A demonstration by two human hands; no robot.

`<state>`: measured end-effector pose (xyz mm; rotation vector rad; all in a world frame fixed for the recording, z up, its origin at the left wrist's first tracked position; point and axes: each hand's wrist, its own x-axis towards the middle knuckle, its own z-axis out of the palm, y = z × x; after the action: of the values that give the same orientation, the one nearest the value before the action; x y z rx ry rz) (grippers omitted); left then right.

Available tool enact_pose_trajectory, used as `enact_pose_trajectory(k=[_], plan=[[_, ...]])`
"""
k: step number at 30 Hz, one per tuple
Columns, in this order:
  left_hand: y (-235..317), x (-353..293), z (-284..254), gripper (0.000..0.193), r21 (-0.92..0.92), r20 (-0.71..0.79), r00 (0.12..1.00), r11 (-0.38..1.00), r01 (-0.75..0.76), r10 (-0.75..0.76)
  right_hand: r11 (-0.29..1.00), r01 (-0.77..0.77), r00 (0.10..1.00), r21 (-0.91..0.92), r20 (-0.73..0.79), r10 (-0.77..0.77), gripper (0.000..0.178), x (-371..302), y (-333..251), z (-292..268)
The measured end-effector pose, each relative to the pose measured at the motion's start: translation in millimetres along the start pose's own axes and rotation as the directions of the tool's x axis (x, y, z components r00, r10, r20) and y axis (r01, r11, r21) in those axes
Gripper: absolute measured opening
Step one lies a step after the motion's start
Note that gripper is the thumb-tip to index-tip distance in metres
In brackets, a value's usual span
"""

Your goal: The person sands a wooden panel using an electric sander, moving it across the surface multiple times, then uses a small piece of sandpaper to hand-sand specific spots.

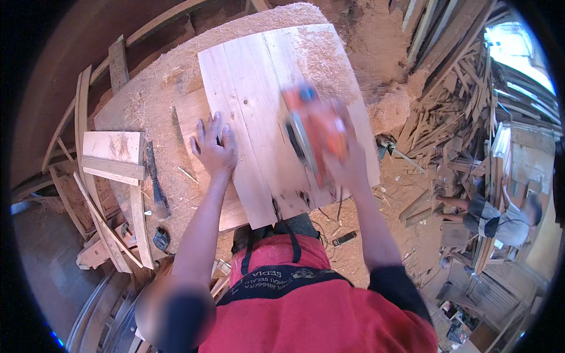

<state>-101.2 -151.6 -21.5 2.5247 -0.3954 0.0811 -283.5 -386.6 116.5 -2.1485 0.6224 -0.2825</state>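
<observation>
A wide pale wooden panel (253, 141), made of joined boards, lies on the worktable in front of me, with knots and dark marks near its close edge. My right hand (348, 144) is closed around an orange electric planer (312, 132), which rests on the panel's right half and is smeared by motion. Fingers spread, my left hand (218, 147) lies at the panel's left edge and holds nothing. Curly shavings (326, 65) cover the panel's far right part.
Shavings dust the worktable (147, 112). Left of the panel are stacked wood offcuts (112, 156), a dark long tool (157, 182) and a small dark device (160, 238). A cord hangs near my legs. Scrap wood (450, 117) is heaped at right, where another person (500, 220) works.
</observation>
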Motion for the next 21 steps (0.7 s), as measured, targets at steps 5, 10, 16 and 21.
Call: enact_pose_trajectory(k=[5,10,16,21], plan=[[0,-2,1,0.049,0.018,-0.022,1.0,1.0,-0.021,0.022,0.874,-0.472,0.881,0.116,0.031,0.472,0.025,-241,44,-46],[-2,0,2,0.05,0.037,0.005,0.999,0.998,-0.053,0.053,0.819,-0.556,0.83,0.144,0.054,0.554,0.028,-229,30,-43],[-3,-1,2,0.049,0.032,0.02,1.0,0.999,-0.014,0.014,0.94,-0.309,0.946,0.146,-0.054,0.32,0.02,-74,14,-15],[-2,-2,-2,0.049,0.018,0.04,0.999,1.0,-0.006,0.005,0.975,-0.161,0.985,0.153,-0.037,0.168,0.019,64,18,8]])
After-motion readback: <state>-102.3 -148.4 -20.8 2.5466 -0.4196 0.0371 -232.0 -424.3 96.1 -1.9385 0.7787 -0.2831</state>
